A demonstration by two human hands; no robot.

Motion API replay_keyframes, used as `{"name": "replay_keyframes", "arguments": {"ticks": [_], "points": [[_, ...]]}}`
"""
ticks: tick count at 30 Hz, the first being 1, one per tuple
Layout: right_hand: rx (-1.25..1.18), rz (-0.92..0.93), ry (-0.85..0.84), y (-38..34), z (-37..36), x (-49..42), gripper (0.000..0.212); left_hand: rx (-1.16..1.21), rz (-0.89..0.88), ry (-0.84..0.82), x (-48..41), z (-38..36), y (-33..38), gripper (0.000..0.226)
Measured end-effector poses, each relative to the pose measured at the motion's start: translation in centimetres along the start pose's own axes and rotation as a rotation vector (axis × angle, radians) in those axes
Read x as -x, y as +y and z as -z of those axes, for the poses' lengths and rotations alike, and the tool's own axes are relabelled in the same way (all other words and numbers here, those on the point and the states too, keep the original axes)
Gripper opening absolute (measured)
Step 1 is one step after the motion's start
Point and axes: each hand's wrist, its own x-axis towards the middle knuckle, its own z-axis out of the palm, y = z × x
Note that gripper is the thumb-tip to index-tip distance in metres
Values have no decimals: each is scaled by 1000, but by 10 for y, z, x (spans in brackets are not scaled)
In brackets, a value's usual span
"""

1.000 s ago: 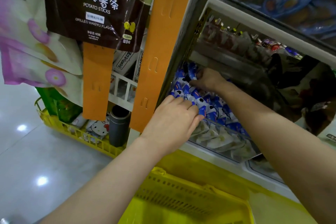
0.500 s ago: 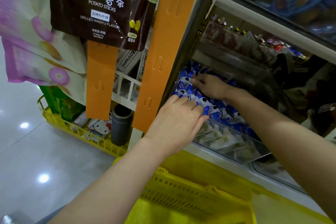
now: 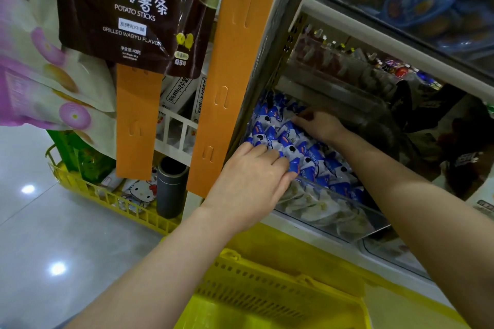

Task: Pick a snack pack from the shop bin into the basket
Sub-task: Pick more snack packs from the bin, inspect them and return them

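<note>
- Both hands are down in the clear bin on the lower shelf, working the heap of small blue-and-white snack packs that fills it.
- Left hand lies palm down over the near corner of the heap, fingers loosely bent with the tips on a blue pack. I'd say it is steadying or sorting the pile. I cannot tell whether the fingertips have hooked a pack.
- Right hand reaches further back with its fingers pointing left along the top of the packs, and it looks to be feeling for one. The shadow under the upper shelf hides the fingertips, so I cannot tell if it pinches anything.
- No pack is lifted clear, and all of them lie loose in the bin.
- Yellow basket sits low and just in front of the shelf, right beneath the forearms. That seems the sensible place for it, since a picked pack need only be drawn back and dropped. What I can see of it holds nothing.
- Orange hanging strip and a brown bag of potato sticks hang just left of the bin, so the left arm comes in close beside the strip.
</note>
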Motion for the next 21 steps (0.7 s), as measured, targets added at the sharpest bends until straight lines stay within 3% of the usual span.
{"name": "replay_keyframes", "arguments": {"ticks": [3,8,12,17,21], "points": [[30,-43,-11,-5,-2,-6,43,5,1,-7,0,0,0,40],[10,-64,21,-14,-9,-11,24,4,5,-28,0,1,1,40],[-60,5,226,-15,-5,2,25,8,-4,-40,0,1,0,39],[-335,118,543,-18,20,40,23,49,23,-99,1,2,2,36],[-542,223,606,-22,36,91,15,330,125,-12,8,6,10,26]]}}
